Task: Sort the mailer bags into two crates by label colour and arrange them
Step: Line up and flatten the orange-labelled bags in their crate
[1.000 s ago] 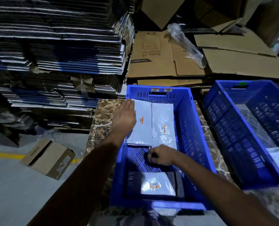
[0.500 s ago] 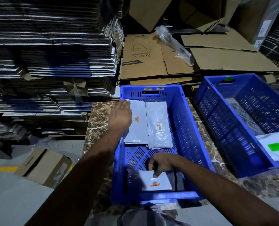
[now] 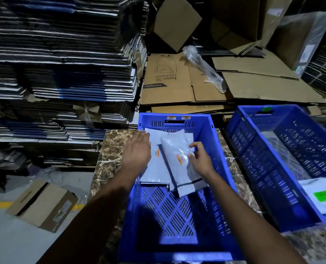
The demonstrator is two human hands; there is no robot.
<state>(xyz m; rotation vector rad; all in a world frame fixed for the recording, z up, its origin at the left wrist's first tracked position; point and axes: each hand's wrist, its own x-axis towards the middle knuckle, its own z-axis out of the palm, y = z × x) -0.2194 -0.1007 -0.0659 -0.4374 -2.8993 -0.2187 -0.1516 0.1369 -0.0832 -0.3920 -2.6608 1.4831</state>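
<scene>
Right hand [image 3: 201,161] is pinching an orange-labelled mailer bag [image 3: 179,164] and laying it over the bags at the far end of the left crate [image 3: 221,168].

Left hand [image 3: 137,153] is lying flat, fingers straight, pressing on the orange-labelled bag [image 3: 154,168] beneath, at the crate's left wall, while the held bag is hanging askew across the flat pile, its near end sticking out over the bare perforated floor. Judging by this, the arranging step for the orange group is in hand: the bag is in its crate but not yet squared up. Next, the right hand probably needs to turn the bag in line with those under it, slide it toward the far wall and let go. Right crate [image 3: 257,161] is holding a green-labelled mailer bag [image 3: 320,197] at its near end, well apart from both hands.
</scene>
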